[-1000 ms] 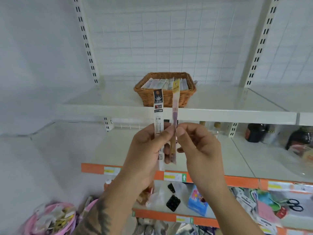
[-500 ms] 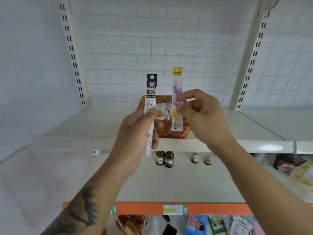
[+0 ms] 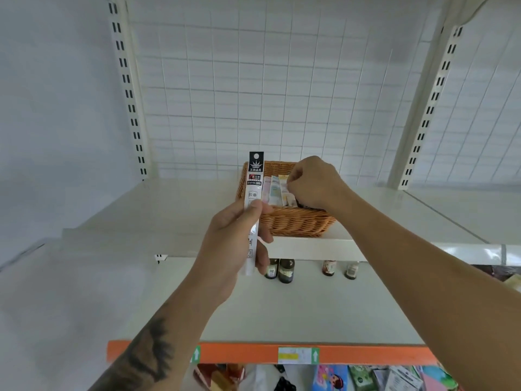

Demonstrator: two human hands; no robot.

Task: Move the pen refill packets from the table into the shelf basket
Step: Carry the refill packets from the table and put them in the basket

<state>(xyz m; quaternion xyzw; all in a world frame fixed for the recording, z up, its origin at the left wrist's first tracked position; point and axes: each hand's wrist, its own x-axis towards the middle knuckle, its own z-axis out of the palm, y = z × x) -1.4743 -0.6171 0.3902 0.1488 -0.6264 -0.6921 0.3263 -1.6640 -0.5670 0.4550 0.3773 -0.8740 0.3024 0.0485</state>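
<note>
A brown wicker basket [image 3: 296,222] stands on the upper white shelf, with several pen refill packets upright inside it. My left hand [image 3: 234,244] grips a long white refill packet with a black header [image 3: 253,193], held upright just left of the basket's front corner. Over the basket's right half, my right hand [image 3: 313,183] reaches in with fingers curled and pinches the top of a yellow-headed packet [image 3: 284,190] that stands among the others.
The upper shelf [image 3: 174,210] runs left and right of the basket. Small bottles [image 3: 280,270] stand at the back of the lower shelf. An orange price rail [image 3: 253,354] edges that shelf, with colourful packaged goods below it.
My right hand has moved forward and down, bringing the yellow-headed packet from in front of the basket into it. The left hand stays about where it was with the white packet.
</note>
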